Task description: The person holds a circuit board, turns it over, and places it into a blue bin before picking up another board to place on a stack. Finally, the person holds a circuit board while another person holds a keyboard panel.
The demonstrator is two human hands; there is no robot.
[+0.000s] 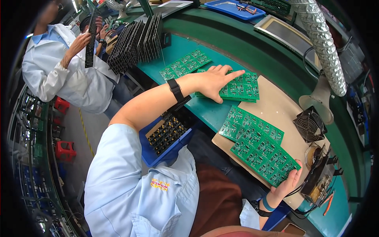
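My left hand reaches across the bench and lies with spread fingers on a stack of green circuit boards. Another group of green boards sits just left of that stack. At the lower right, my right hand grips the near right corner of a green circuit board, thumb and fingers at its edge. This board overlaps a second green board on the brown cardboard sheet. Part of the left stack is hidden under my hand.
A black fan stands at the right, near a metal funnel under a silver duct. Below my left arm is a blue bin of parts. Black racks and a co-worker holding a dark panel are at the left.
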